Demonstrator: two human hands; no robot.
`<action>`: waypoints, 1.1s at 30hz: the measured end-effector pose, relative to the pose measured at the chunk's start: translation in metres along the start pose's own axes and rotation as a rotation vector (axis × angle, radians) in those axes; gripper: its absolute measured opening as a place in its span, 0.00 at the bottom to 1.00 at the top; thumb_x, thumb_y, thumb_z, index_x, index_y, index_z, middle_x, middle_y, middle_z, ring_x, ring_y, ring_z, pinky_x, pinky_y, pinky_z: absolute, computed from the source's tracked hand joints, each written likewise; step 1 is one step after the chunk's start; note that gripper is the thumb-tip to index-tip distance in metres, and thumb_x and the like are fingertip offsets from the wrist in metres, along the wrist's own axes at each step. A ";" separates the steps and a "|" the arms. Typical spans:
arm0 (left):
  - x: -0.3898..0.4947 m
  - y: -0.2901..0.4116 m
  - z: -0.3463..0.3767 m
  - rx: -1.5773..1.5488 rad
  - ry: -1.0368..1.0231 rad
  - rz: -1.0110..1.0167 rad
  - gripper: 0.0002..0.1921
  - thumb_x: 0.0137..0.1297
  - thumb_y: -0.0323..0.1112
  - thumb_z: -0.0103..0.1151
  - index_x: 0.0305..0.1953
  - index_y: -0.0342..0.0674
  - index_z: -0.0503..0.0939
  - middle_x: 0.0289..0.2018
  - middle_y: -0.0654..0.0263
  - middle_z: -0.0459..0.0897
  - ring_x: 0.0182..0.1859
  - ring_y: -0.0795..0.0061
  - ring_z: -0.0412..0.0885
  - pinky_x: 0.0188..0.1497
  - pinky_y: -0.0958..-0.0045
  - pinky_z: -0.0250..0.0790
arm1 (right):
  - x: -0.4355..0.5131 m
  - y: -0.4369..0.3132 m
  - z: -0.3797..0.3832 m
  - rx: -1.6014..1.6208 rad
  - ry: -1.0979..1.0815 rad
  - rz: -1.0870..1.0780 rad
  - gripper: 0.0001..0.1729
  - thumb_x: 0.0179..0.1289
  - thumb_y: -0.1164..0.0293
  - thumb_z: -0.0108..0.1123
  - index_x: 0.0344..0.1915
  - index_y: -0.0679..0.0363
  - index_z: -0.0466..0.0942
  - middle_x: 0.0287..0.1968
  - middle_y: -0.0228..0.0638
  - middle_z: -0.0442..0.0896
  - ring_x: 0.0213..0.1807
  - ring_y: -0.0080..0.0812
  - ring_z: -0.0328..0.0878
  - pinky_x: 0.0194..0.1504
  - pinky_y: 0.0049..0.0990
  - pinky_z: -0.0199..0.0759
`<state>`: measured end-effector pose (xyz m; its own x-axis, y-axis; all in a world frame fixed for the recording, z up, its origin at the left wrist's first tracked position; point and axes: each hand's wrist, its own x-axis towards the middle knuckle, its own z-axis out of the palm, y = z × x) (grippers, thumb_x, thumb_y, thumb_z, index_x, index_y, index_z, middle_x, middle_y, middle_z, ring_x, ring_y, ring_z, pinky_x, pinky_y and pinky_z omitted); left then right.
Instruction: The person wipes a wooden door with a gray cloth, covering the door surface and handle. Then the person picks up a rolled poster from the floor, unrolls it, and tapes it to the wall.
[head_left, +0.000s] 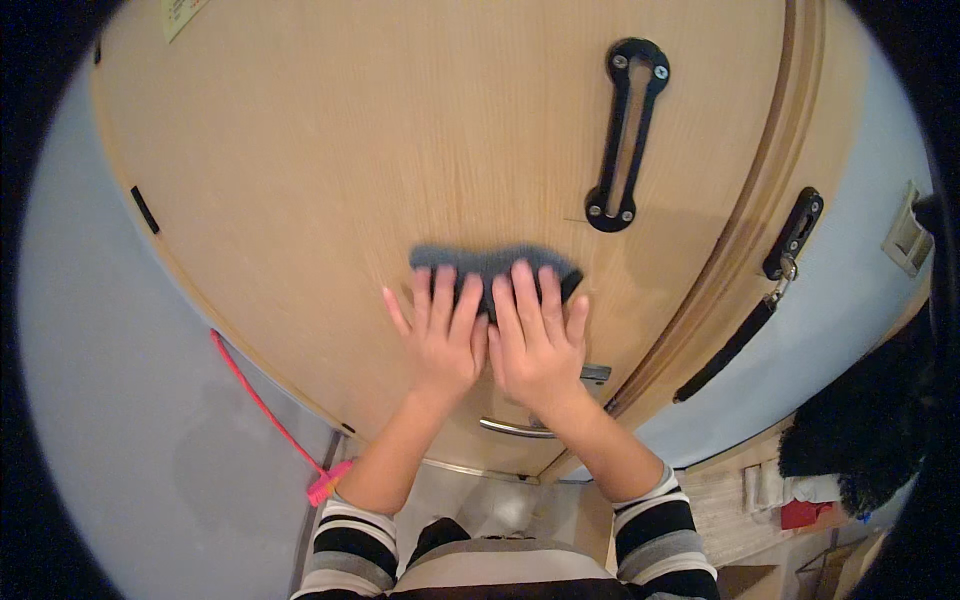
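Observation:
A grey cloth (491, 259), its edges blurred, lies bunched against the face of a light wood-grain door (337, 172). My left hand (446, 330) holds the cloth's left half to the door with flat, spread fingers. Beside it, my right hand (532, 330) presses the right half in the same way, and the thumbs nearly meet. The palms and fingers hide the lower part of the cloth. Below my right hand, a curved metal door handle (517, 428) shows partly behind the forearm.
Up to the right, a black slotted door-guard plate (626, 139) is screwed to the door. A black-sleeved chain (724, 352) hangs from a holder (793, 232) on the frame. A pink brush (326, 484) with a long red handle leans at the left wall. Dark fuzzy fabric (855, 420) hangs right.

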<state>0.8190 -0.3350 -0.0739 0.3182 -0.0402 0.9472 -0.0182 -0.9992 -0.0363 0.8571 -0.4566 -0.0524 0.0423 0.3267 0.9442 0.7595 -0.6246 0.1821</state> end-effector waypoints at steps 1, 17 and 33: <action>-0.005 -0.002 -0.001 0.030 0.038 0.089 0.22 0.61 0.37 0.47 0.57 0.39 0.68 0.62 0.51 0.62 0.67 0.46 0.52 0.66 0.40 0.25 | -0.002 -0.001 0.001 -0.004 -0.078 0.002 0.24 0.56 0.65 0.50 0.52 0.65 0.73 0.58 0.49 0.69 0.64 0.50 0.60 0.67 0.49 0.17; 0.045 -0.033 -0.008 -0.191 -0.065 0.201 0.23 0.61 0.41 0.50 0.58 0.45 0.70 0.62 0.60 0.65 0.66 0.59 0.57 0.68 0.46 0.29 | 0.038 -0.017 0.004 -0.363 -0.066 0.157 0.24 0.62 0.68 0.39 0.53 0.74 0.68 0.59 0.57 0.66 0.65 0.55 0.58 0.68 0.46 0.32; 0.058 0.078 0.004 -0.392 -0.077 0.177 0.27 0.56 0.42 0.52 0.58 0.39 0.69 0.63 0.64 0.62 0.63 0.61 0.59 0.66 0.56 0.44 | 0.074 0.080 -0.076 -0.384 -0.004 0.073 0.21 0.55 0.75 0.47 0.50 0.60 0.74 0.59 0.33 0.71 0.68 0.42 0.56 0.68 0.46 0.32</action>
<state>0.8395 -0.4155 -0.0234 0.3475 -0.2262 0.9100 -0.4328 -0.8996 -0.0584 0.8714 -0.5365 0.0528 0.0907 0.2741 0.9574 0.4564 -0.8659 0.2047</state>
